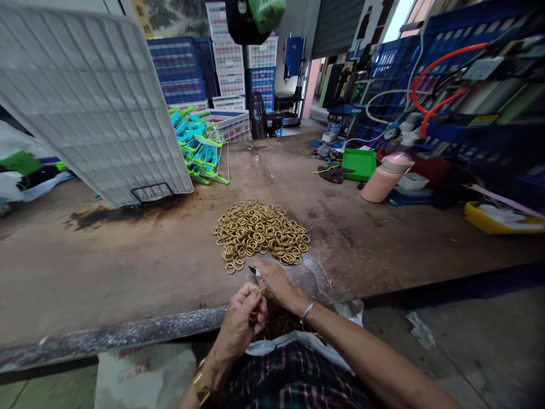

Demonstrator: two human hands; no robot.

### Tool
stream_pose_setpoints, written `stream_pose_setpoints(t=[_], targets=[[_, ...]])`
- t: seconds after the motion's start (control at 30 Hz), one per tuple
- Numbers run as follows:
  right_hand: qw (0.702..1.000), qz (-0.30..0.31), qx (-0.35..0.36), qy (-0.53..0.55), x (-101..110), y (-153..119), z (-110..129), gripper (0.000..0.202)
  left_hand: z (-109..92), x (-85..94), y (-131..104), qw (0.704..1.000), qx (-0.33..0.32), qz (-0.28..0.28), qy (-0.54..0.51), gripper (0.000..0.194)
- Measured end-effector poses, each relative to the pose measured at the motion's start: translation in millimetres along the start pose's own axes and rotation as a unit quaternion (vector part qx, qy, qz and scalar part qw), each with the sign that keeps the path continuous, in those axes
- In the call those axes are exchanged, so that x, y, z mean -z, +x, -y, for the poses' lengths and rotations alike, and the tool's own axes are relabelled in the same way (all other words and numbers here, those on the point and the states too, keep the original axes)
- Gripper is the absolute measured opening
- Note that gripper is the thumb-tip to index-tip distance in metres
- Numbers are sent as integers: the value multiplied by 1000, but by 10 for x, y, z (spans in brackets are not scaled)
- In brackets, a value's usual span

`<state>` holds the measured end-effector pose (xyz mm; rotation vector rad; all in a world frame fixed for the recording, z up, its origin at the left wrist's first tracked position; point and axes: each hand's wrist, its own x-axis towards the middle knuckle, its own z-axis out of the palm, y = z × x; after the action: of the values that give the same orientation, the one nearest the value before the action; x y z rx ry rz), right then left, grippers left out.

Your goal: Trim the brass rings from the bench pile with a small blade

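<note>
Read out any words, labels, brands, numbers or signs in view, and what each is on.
Nothing is clear enough to quote.
Red print on the pale bag at lower left: too blurred.
Yellow marks on the wall picture: too blurred.
Pale mark on the black hanging item: too small.
Yellow label at right: too small.

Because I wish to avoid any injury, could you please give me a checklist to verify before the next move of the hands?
1. Right hand grips the dark-tipped tool: ok.
2. Tool's tip points away from the left hand: ok.
3. Tool's tip is sharp: cannot tell, too small.
4. Ring pile lies back from the table's near edge: ok.
5. Pink bottle stands apart from the pile: ok.
</note>
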<state>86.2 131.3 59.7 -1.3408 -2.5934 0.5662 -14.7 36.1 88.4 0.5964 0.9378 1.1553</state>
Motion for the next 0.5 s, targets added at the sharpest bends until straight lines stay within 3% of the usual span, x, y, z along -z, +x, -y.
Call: stream_pose_setpoints(t=[0.1, 0.23, 0.33, 0.5], targets=[[1000, -14, 12, -8, -68, 179, 123, 31, -41, 110, 14, 998, 6, -43, -52, 29], [999, -3, 9, -36, -135, 348, 205, 23, -79, 291, 22, 992, -11, -71, -103, 24], [998, 13, -2, -55, -144, 400, 216, 23, -77, 420, 37, 983, -7, -78, -163, 21], [1000, -10, 11, -21, -149, 403, 152, 25, -54, 560, 105, 961, 16, -126, -245, 17]])
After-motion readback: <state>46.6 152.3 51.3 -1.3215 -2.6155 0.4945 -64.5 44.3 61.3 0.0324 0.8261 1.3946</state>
